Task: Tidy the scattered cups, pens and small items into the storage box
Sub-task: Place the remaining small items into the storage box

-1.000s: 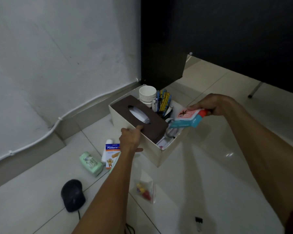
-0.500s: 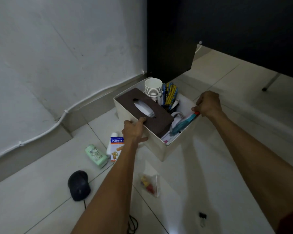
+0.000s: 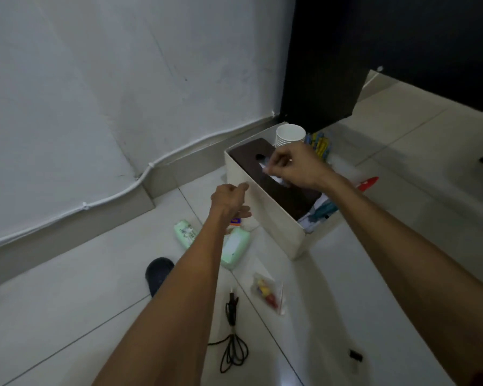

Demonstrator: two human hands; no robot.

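Observation:
The cream storage box (image 3: 273, 224) stands on the floor by the wall. Inside it are a brown tissue box (image 3: 293, 197), a stack of white paper cups (image 3: 290, 134) and several pens (image 3: 320, 144). A teal packet (image 3: 326, 210) with a red end (image 3: 369, 183) lies across the box's right side. My right hand (image 3: 293, 167) hovers over the tissue box slot, fingers curled, pinching a bit of white tissue (image 3: 277, 179). My left hand (image 3: 229, 200) is beside the box's left wall, loosely curled, thumb at the rim, holding nothing.
On the floor tiles lie two green packs (image 3: 185, 232) (image 3: 234, 249), a plaster box (image 3: 235, 221) mostly hidden by my left hand, a dark mouse (image 3: 158, 274), a clear bag of small coloured items (image 3: 268, 292), a black cable (image 3: 232, 332) and a binder clip (image 3: 356, 355).
My right hand let go of the teal packet, which now rests in the box, and moved left over the tissue box. My left hand came off the tissue box edge.

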